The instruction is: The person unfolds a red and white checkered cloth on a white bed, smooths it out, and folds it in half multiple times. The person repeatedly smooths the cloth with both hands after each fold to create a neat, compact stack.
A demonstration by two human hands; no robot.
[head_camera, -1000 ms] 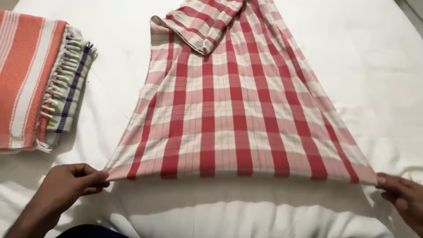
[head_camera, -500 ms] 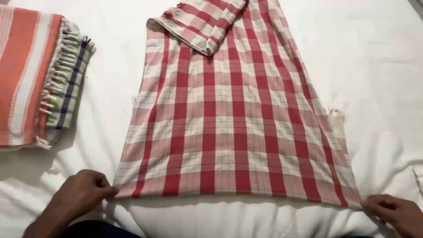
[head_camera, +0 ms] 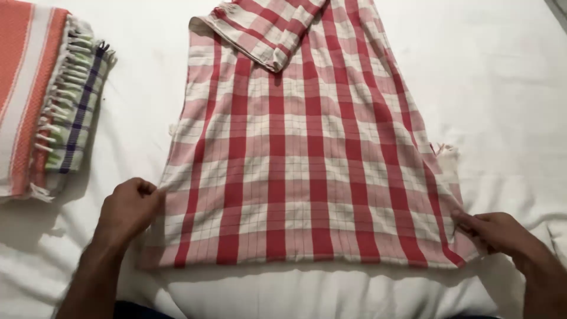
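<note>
Nearest you, both hands have moved off the bottom corners and up the side edges of the red-and-white checked woven cotton cloth [head_camera: 295, 165]: your left hand [head_camera: 127, 210] is pinched on the left edge, your right hand [head_camera: 493, 230] on the right. It lies flat on the white bed sheet [head_camera: 502, 88], top corner folded over. Farther left sits a folded orange-striped fringed towel [head_camera: 35, 100].

Single head view, looking steeply down, close over the bed [head_camera: 508, 88] (near edge).
</note>
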